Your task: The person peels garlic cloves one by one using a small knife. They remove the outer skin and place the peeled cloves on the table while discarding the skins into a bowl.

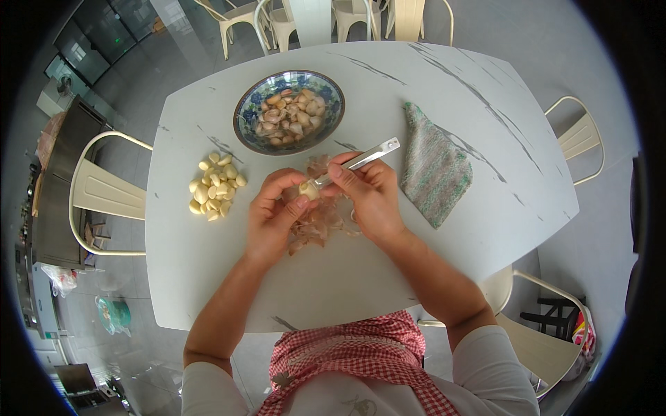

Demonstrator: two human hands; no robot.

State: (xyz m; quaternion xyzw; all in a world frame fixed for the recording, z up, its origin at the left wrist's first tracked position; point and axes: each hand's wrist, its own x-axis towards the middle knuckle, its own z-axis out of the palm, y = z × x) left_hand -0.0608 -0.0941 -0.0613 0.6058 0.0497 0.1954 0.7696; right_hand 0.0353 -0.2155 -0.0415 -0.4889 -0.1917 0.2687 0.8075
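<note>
My left hand (276,206) pinches a pale garlic clove (308,190) between thumb and fingers. In my right hand (370,195) is a small knife with a flat metal handle (373,154); its blade end meets the clove, and my fingers partly cover it. Below both hands lies a loose heap of papery garlic skins (318,224) on the tabletop. To the left sits a pile of peeled garlic cloves (215,185). Beyond my hands, a blue patterned bowl (246,136) holds many unpeeled garlic cloves (291,115), seemingly in water.
A grey and green cloth (436,165) lies right of my right hand on the marble-patterned table (359,291). Cream metal chairs stand around it, one at the left edge (110,195) and another near my right elbow (543,346). A green basket (113,315) is on the floor at left.
</note>
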